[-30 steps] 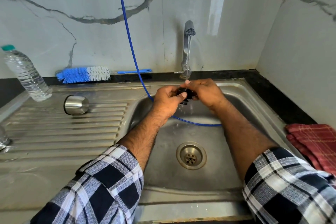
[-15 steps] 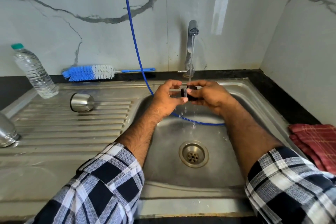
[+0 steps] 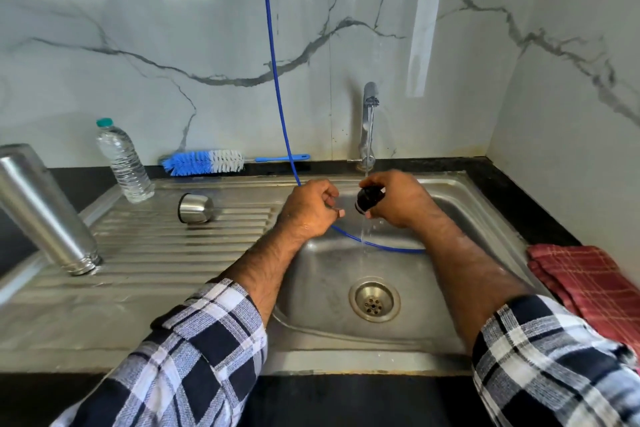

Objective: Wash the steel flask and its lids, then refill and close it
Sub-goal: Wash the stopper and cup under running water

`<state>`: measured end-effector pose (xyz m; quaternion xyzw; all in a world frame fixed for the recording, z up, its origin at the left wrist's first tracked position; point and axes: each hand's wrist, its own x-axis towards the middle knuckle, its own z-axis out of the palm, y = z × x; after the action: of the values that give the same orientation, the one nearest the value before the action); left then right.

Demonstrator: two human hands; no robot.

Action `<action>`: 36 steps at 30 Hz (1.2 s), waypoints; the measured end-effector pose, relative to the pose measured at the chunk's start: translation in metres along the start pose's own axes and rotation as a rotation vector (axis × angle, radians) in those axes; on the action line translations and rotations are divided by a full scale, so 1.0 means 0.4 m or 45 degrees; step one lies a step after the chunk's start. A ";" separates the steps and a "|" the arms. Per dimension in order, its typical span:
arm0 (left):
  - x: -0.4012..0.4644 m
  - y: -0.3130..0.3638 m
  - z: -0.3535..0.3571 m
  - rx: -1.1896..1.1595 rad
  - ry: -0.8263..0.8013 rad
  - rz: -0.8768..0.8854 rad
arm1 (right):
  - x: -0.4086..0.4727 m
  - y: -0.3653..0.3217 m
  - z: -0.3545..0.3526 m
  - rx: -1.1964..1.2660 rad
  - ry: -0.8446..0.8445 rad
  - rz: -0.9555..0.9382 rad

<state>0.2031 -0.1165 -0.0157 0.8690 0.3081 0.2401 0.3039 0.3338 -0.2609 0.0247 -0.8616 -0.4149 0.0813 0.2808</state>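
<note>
Right hand (image 3: 398, 199) grips the black inner lid (image 3: 369, 199) under the tap (image 3: 367, 125) stream, over the sink (image 3: 446, 184). Left hand (image 3: 310, 208) beside it, fingers curled — holding nothing visible. Blue hose (image 3: 277, 97) hangs just behind the left hand. Left on the drainboard: steel flask (image 3: 45, 208) inverted, steel cap (image 3: 195, 209) on its side, water bottle (image 3: 123, 161); brush (image 3: 204, 162) far edge. Red cloth (image 3: 588, 281) right.

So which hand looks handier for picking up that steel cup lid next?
Probably the left hand: it holds nothing I can see and is nearer the steel cup lid lying on the drainboard. The right hand grips the black stopper under the tap's stream.
</note>
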 end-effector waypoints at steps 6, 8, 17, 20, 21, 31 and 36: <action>-0.054 0.017 -0.082 0.158 0.002 0.052 | -0.046 -0.066 -0.044 -0.101 0.005 -0.091; -0.058 0.031 -0.111 0.172 0.000 0.076 | -0.053 -0.087 -0.056 -0.116 0.004 -0.118; -0.058 0.101 -0.234 0.190 0.132 0.161 | -0.062 -0.173 -0.119 -0.161 0.123 -0.231; -0.050 0.140 -0.274 0.160 0.197 0.176 | -0.057 -0.202 -0.156 -0.139 0.203 -0.274; -0.045 0.153 -0.287 0.139 0.219 0.188 | -0.054 -0.211 -0.168 -0.116 0.247 -0.285; -0.084 0.064 -0.190 0.200 0.001 0.088 | -0.096 -0.184 -0.078 -0.149 0.202 -0.211; -0.082 0.059 -0.220 0.177 0.111 0.066 | -0.085 -0.185 -0.098 -0.152 0.231 -0.215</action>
<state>0.1365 -0.1203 0.0543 0.8844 0.3144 0.2633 0.2228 0.2771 -0.2662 0.0947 -0.8427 -0.4630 -0.0456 0.2710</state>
